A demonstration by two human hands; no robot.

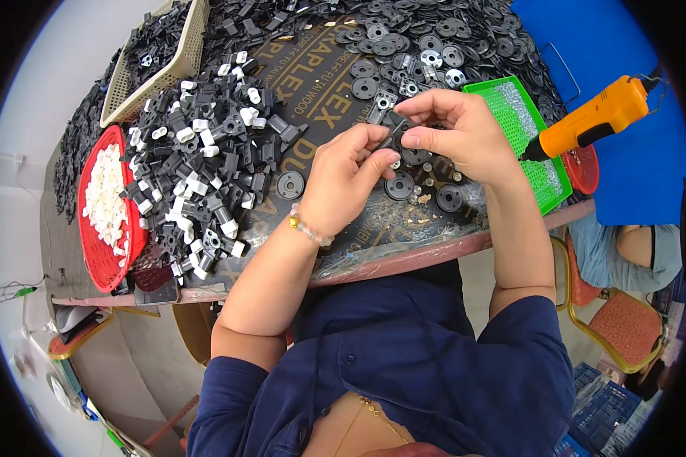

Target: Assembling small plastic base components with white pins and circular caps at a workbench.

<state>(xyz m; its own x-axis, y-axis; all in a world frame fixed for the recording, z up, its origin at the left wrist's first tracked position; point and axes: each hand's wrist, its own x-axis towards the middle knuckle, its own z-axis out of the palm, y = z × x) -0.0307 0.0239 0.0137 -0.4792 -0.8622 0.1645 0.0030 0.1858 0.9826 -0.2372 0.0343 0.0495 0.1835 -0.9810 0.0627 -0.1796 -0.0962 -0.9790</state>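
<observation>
Holding a dark part (394, 131) over the table (305, 99), near discs (383, 48), in a close pinch of the left hand (343, 177), with thumb and fingers of the right hand (469, 137) slightly parted beside it, too hidden to tell whether gripping. Seemingly midway, with white tips (200, 125) already on many units (206, 164) heaped at left, but with this part apparently unfinished. Probably with plenty left, from discs to white pieces (105, 199) in the red basket (103, 274).
</observation>
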